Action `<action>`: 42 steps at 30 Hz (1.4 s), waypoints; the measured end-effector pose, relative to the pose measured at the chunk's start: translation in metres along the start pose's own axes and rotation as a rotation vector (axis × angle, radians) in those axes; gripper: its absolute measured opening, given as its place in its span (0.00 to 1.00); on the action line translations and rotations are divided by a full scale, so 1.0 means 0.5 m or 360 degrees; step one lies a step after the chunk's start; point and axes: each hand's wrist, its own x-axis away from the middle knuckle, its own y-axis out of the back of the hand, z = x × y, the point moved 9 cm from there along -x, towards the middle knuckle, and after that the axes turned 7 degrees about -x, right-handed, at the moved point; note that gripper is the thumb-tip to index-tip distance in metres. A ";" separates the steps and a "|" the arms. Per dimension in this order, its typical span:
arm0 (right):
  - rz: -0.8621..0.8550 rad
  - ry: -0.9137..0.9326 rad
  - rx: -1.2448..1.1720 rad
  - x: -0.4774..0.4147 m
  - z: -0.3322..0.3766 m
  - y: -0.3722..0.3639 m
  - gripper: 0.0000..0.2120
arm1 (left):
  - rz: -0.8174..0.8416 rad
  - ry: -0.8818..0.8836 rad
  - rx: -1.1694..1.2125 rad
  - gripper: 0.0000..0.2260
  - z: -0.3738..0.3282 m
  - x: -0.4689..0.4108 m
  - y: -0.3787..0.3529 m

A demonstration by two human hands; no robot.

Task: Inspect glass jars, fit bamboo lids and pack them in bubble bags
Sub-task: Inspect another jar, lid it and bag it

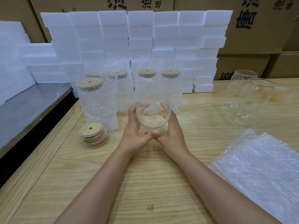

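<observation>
Wooden bench (145,183), pale grain, small stain near front edge; grey steel surface (29,107) adjoins on the left. Foam blocks (139,38) stacked like a wall at back, cardboard boxes (258,21) behind. Left hand (135,126) and right hand (171,128) cup an open jar (153,113) mid-bench, mouth toward camera, thumbs touching below it. Lid stack (93,135) left of hands. Bagged jars (129,88) stand behind. Two bare jars (249,97) far right; flat bubble bags (258,175) near right.
</observation>
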 end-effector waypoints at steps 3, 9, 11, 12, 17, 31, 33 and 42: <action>-0.0032 0.0099 0.0077 0.001 0.015 0.002 0.40 | 0.0006 -0.0088 -0.0059 0.43 -0.007 -0.004 0.000; -0.0122 0.0219 0.0158 0.003 0.023 0.008 0.40 | -0.0033 -0.0073 -0.0152 0.46 -0.010 0.001 -0.001; -0.0123 0.0229 0.0154 0.002 0.023 0.007 0.40 | -0.0051 -0.0047 -0.0143 0.45 -0.009 0.001 -0.001; -0.0116 0.0226 0.0161 0.002 0.022 0.006 0.40 | -0.0056 -0.0044 -0.0139 0.43 -0.008 -0.001 -0.001; -0.0109 0.0179 0.0186 0.002 0.013 0.005 0.40 | -0.0049 -0.0114 -0.0139 0.41 -0.003 -0.001 0.001; -0.0097 -0.0123 0.0052 -0.007 -0.021 0.013 0.38 | -0.0169 -0.0154 -0.0441 0.41 -0.030 0.007 0.009; -0.0102 -0.0141 0.0085 -0.010 -0.024 0.014 0.34 | -0.0178 -0.0247 -0.0471 0.41 -0.045 0.009 0.004; -0.0188 0.0001 0.0087 -0.001 0.002 0.017 0.35 | -0.0213 -0.0366 -0.0464 0.36 -0.050 0.006 0.001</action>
